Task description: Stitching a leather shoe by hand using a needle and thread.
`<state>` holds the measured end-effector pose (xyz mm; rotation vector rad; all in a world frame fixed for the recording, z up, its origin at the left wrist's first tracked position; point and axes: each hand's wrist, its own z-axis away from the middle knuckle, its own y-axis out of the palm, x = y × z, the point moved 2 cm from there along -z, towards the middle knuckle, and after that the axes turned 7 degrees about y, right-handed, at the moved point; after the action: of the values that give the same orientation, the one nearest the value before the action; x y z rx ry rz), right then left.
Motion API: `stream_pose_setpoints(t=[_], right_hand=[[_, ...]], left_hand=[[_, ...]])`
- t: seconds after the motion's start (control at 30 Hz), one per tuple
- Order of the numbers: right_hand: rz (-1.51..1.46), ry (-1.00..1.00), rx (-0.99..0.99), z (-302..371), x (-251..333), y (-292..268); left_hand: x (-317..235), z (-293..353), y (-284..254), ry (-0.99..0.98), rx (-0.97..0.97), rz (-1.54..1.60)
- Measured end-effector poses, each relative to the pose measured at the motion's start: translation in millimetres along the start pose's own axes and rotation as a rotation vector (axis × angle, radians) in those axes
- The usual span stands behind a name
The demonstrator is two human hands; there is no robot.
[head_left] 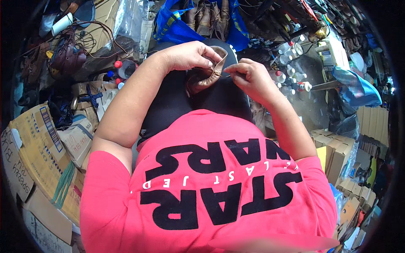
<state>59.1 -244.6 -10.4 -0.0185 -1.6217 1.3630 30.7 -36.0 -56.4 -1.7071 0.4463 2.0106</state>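
Note:
A brown leather shoe upper (203,82) with a gathered, puckered seam rests over my dark-trousered lap. Its lighter tan edge stands up toward my right side. My left hand (190,55) grips that upper from the left, with the thumb and fingers on either side of its opening. Close to the tan edge, my right hand (252,78) is closed in a pinch, its fingertips just right of the leather. Whatever lies between those fingertips is too small to make out.
Ahead stands a blue bag (237,26) holding several brown leather pieces. Several bottles with red or white caps (291,76) stand at the right. Cardboard boxes (40,139) are stacked at the left, and more boxes (335,145) at the right. Bottles (125,68) also stand beside my left forearm.

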Motion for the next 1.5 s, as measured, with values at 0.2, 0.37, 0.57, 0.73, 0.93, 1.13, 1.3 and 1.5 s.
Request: stream_pose_setpoints(t=[0.2,0.37,0.57,0.73,0.93,1.13,1.3,1.5], right_hand=[[-0.177,0.051,0.088,-10,-23,2],[-0.388,0.133,0.229,-18,-52,11],[-0.561,0.152,0.227,-18,-51,23],[-0.023,-0.128,0.026,-18,-26,3],[-0.297,0.004,0.129,-24,-41,13],[-0.163,-0.056,0.046,-15,-15,13],[-0.058,-0.084,-0.013,-3,-13,16],[0.141,-0.198,-0.262,14,-3,33]], left_hand=[[4,-9,-2,0.010,-0.049,0.092],[3,-15,-4,0.015,-0.043,0.160],[8,-17,-7,0.084,-0.057,0.007],[8,-11,-7,0.040,-0.133,-0.011],[9,-16,-5,0.050,-0.117,0.034],[-4,0,2,0.109,-0.452,-0.551],[5,47,17,0.258,-0.601,-0.642],[1,70,51,0.245,-0.732,-0.711]])
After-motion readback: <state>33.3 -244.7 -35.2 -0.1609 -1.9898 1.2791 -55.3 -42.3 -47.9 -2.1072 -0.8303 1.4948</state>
